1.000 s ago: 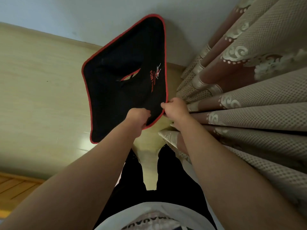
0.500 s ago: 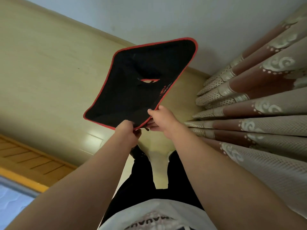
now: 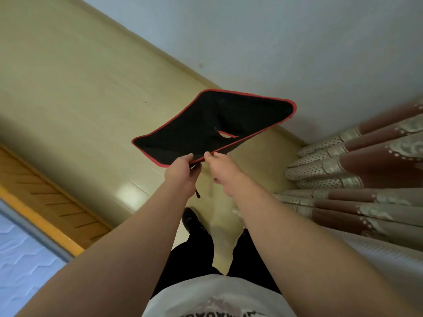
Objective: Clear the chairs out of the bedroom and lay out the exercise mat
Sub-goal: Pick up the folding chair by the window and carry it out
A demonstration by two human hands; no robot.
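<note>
1. The exercise mat (image 3: 206,124) seems light and fairly stiff: held by one edge, it juts out almost flat.
2. Its red-piped rim or slot handle look like the best holds.
3. It is black with red trim.
4. The left hand (image 3: 180,175) and right hand (image 3: 223,170) pinch its near edge, holding it above the floor (image 3: 80,99) near the curtain (image 3: 366,170).

the one head camera is looking steeply down from the person's head, sitting close above the left hand (image 3: 180,173) and right hand (image 3: 225,171), facing the black mat (image 3: 194,129) and floor (image 3: 80,99).
</note>
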